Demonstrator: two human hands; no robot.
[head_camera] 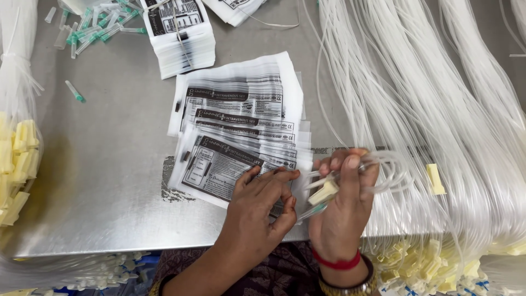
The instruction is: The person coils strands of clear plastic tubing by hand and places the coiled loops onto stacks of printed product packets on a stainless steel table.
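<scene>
Tabletop (109,181): dull grey metal, scuffed dark patch at centre.
Flat pouches (241,137): white, fine grey stripes, black printed panels.
Pouch stack (181,33), top centre: white, black print.
Tubing (438,109), right: milky translucent white.
Clamps (16,159), left edge: pale yellow.
Capped needles (93,27), upper left: clear, teal-green tips.
Bracelet (337,262) under right hand (342,203): red; bangle below gold-brown.
Garment, bottom: dark purple patterned.

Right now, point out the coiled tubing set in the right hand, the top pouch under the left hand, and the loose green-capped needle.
Coiled tubing set (390,174), head view, clear loops.
Top pouch (213,167), head view, printed face.
Green-capped needle (75,91), head view, mid-barrel.
</scene>
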